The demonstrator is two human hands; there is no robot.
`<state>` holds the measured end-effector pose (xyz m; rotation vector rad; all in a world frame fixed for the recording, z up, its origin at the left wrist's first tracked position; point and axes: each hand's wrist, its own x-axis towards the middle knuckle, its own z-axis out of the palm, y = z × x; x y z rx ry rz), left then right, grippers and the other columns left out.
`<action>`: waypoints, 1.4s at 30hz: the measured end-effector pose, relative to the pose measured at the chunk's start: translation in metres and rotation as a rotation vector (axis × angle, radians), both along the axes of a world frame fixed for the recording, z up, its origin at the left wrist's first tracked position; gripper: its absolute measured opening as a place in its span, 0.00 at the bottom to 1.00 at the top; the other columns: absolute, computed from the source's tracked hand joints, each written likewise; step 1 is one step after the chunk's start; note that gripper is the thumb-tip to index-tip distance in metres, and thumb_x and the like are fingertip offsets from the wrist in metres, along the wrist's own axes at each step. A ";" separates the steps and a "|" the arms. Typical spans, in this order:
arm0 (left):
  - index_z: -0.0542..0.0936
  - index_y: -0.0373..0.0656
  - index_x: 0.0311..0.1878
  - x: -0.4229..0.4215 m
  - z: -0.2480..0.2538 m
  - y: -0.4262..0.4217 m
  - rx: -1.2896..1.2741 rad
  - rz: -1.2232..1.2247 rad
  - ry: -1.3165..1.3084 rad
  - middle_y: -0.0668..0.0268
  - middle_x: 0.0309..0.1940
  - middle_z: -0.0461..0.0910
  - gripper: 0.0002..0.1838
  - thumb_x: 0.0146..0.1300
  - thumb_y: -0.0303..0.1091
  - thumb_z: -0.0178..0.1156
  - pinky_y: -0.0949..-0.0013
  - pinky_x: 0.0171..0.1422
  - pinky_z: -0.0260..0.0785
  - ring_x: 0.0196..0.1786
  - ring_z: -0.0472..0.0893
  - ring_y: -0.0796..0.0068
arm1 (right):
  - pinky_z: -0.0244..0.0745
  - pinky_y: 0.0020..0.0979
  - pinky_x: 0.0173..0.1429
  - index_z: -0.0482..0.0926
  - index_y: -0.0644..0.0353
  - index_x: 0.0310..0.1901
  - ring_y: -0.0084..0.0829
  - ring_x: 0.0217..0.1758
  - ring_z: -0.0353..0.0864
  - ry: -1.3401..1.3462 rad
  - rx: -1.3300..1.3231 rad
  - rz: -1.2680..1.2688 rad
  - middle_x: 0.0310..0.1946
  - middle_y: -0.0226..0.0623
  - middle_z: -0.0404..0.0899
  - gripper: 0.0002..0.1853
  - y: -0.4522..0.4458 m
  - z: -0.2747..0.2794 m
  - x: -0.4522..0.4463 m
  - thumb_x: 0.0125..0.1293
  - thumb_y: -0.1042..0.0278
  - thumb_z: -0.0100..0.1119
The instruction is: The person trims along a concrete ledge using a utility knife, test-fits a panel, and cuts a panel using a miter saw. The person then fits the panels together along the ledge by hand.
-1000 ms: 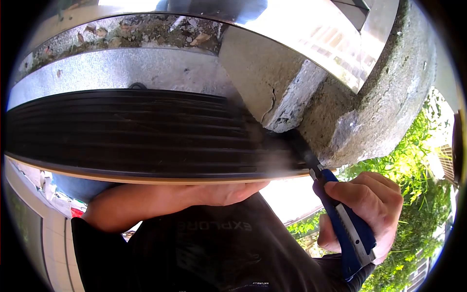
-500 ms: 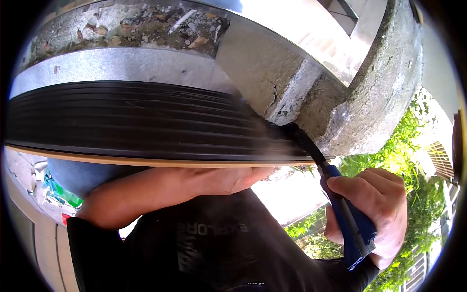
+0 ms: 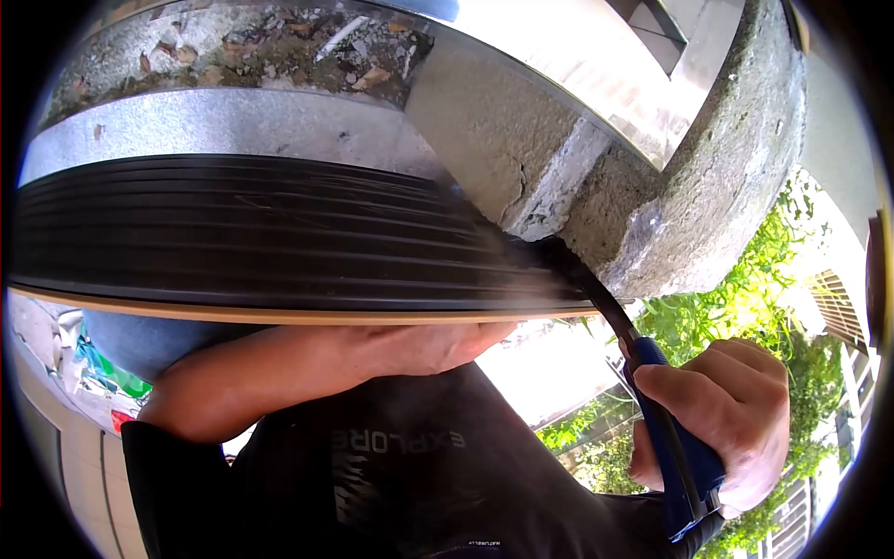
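Note:
In my right hand (image 3: 722, 415) is a saw with a blue handle (image 3: 678, 447), the fingers closed round it. Its narrow dark blade (image 3: 601, 293) runs up and left across the end of a dark grooved plank (image 3: 279, 233). No teeth can be made out. The blade's far end is close to the concrete and hard to separate from shadow. My left hand (image 3: 438, 347) lies against the near side of the plank, along its light brown edge; the plank hides its fingers, so its grip does not show.
Rough concrete (image 3: 726, 177) stands just beyond the blade. A pale ledge (image 3: 233, 126) runs behind the plank, with dry leaves and debris (image 3: 279, 47) past it. Green plants (image 3: 745, 298) grow on the right. My dark shirt (image 3: 400, 466) is below the plank.
My right hand and the saw handle have shifted slightly right and down. The left hand stays against the plank, and the whole view has moved a little.

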<state>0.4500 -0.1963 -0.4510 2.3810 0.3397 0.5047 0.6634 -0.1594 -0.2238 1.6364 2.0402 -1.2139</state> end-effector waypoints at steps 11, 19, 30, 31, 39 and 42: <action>0.83 0.49 0.48 -0.002 0.003 0.000 0.041 -0.031 0.095 0.67 0.33 0.76 0.09 0.75 0.41 0.57 0.61 0.42 0.72 0.35 0.77 0.68 | 0.56 0.29 0.22 0.81 0.56 0.39 0.24 0.16 0.64 0.104 0.450 -0.229 0.16 0.26 0.65 0.27 -0.021 0.006 -0.004 0.61 0.36 0.72; 0.76 0.40 0.47 -0.005 0.001 0.002 -0.085 -0.096 0.065 0.64 0.34 0.75 0.19 0.83 0.43 0.39 0.68 0.47 0.75 0.37 0.77 0.71 | 0.64 0.29 0.27 0.84 0.60 0.42 0.28 0.20 0.73 0.275 0.282 -0.396 0.19 0.32 0.73 0.23 -0.038 -0.053 0.011 0.47 0.53 0.73; 0.76 0.42 0.48 -0.003 0.007 -0.002 0.395 -0.026 0.180 0.67 0.35 0.76 0.19 0.84 0.44 0.39 0.70 0.49 0.75 0.39 0.78 0.73 | 0.64 0.29 0.27 0.84 0.59 0.42 0.28 0.20 0.73 0.248 0.194 -0.384 0.19 0.31 0.73 0.21 -0.049 -0.057 0.025 0.49 0.55 0.73; 0.76 0.42 0.48 -0.003 0.007 -0.003 0.494 -0.009 0.194 0.67 0.35 0.76 0.19 0.84 0.44 0.39 0.71 0.49 0.75 0.39 0.78 0.73 | 0.64 0.29 0.27 0.84 0.59 0.42 0.28 0.20 0.73 0.241 0.185 -0.393 0.19 0.31 0.73 0.21 -0.050 -0.056 0.026 0.49 0.55 0.73; 0.77 0.43 0.48 -0.002 0.002 -0.005 0.581 0.083 0.113 0.64 0.36 0.79 0.18 0.82 0.43 0.41 0.67 0.53 0.75 0.40 0.79 0.72 | 0.68 0.28 0.29 0.84 0.59 0.42 0.27 0.21 0.76 0.139 0.168 -0.469 0.21 0.33 0.77 0.21 -0.051 -0.046 0.023 0.48 0.57 0.75; 0.80 0.44 0.55 -0.001 -0.003 -0.001 0.368 0.013 0.049 0.64 0.34 0.75 0.15 0.78 0.42 0.50 0.63 0.40 0.72 0.36 0.77 0.69 | 0.71 0.28 0.32 0.84 0.61 0.42 0.28 0.24 0.80 0.041 0.108 -0.486 0.23 0.35 0.80 0.21 -0.042 -0.039 0.018 0.47 0.59 0.76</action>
